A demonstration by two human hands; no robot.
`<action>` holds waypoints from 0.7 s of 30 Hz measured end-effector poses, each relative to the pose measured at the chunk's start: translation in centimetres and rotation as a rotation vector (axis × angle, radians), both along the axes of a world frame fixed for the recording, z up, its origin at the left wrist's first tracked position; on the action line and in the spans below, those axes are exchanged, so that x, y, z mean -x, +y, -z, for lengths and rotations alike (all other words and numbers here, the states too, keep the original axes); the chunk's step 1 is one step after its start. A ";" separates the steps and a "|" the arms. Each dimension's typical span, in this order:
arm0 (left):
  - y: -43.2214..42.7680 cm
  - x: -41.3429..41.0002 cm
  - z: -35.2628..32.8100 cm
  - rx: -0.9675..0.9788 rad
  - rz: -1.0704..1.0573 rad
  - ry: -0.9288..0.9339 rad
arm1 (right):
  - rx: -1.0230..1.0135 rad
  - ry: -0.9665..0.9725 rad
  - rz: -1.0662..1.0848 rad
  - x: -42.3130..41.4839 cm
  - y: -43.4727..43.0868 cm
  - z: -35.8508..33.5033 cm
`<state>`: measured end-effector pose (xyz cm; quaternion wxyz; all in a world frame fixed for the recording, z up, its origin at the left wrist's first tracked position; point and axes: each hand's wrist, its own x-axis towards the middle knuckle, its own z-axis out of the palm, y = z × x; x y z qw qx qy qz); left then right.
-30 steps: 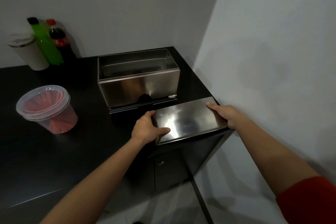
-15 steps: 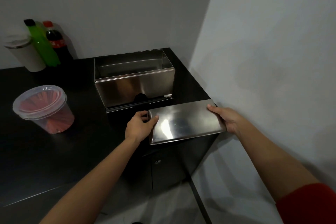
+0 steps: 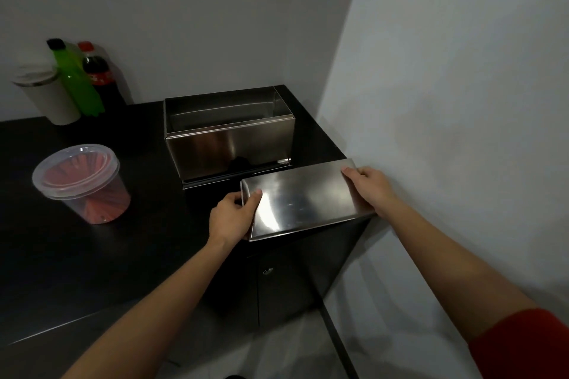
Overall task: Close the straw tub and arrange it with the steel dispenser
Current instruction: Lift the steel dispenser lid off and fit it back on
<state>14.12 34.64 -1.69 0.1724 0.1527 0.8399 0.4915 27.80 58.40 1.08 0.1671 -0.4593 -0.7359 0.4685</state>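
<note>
At the counter's (image 3: 92, 271) near right corner, beside the wall: steel lid (image 3: 304, 200) held flat by its two short ends, left hand (image 3: 232, 215) clamped on the left end with thumb on top, right hand (image 3: 369, 188) closed on the right end. Just behind, toward the back right corner: steel dispenser (image 3: 229, 135), open-topped, upright. Well apart, near the left edge: straw tub (image 3: 81, 183), clear plastic, lid already seated, red straws inside.

Probably stiff, thin, smooth metal for the lid; likely slippery and sharp-edged, so best gripped at the folded ends. Probably light and slightly flexible for the tub; best taken round the wall below the rim.
</note>
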 end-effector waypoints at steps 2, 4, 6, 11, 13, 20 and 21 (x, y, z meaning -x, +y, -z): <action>-0.7 -0.1 -0.8 -0.047 -0.023 0.086 | -0.059 -0.016 -0.046 0.2 -0.3 -0.4; -1.3 -0.2 -2.0 -0.081 -0.046 0.176 | -0.086 -0.013 -0.092 0.6 -0.7 -0.7; -2.0 0.0 -3.1 -0.123 -0.058 0.226 | -0.112 0.007 -0.127 1.2 -1.1 -0.9; -3.5 0.7 -5.7 -0.256 -0.087 0.283 | -0.251 0.100 -0.160 3.2 -2.6 -2.7; -3.9 1.3 -6.4 -0.272 -0.116 0.323 | -0.295 0.163 -0.145 4.1 -3.2 -3.7; -4.6 5.2 -8.2 -0.333 -0.245 0.356 | -0.303 0.259 -0.168 8.7 -4.0 -6.2; -4.6 5.9 -8.6 -0.335 -0.266 0.354 | -0.299 0.255 -0.171 9.5 -4.0 -6.6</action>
